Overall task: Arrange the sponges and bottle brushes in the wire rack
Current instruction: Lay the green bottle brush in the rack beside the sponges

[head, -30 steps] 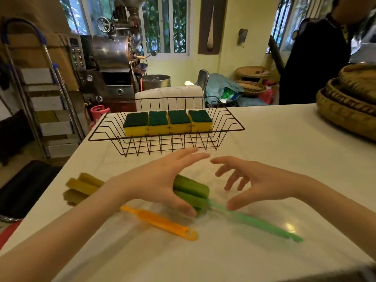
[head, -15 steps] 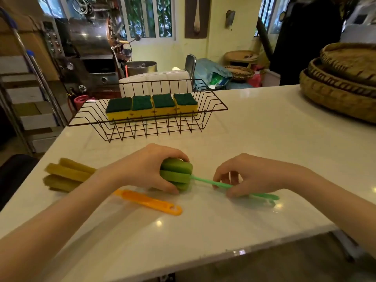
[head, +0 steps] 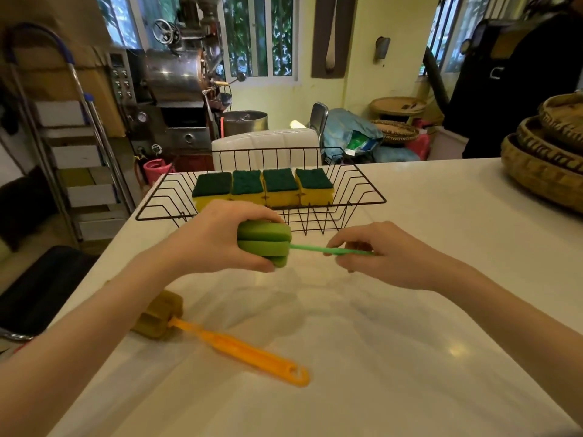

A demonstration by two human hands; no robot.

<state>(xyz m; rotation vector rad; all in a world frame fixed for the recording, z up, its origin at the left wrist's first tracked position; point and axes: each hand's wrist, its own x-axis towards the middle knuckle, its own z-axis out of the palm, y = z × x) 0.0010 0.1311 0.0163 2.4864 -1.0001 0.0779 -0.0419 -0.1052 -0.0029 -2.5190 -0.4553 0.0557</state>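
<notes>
A black wire rack [head: 362, 197] stands on the white table and holds several yellow sponges [head: 280, 187] with dark green tops in a row. Both hands hold a green bottle brush [head: 265, 242] above the table, just in front of the rack. My left hand [head: 214, 238] wraps the green foam head. My right hand [head: 381, 253] pinches the thin green handle. An orange bottle brush [head: 227, 345] with an olive foam head lies on the table near my left forearm.
Stacked woven baskets [head: 542, 159] sit at the table's right edge. A person in dark clothes [head: 517, 77] stands behind the table at the right. The table's left edge drops to a black chair seat [head: 41, 285] and a stepladder [head: 79, 146].
Both hands closed on the green brush and lifted it off the table toward the rack. The orange brush stayed on the table.
</notes>
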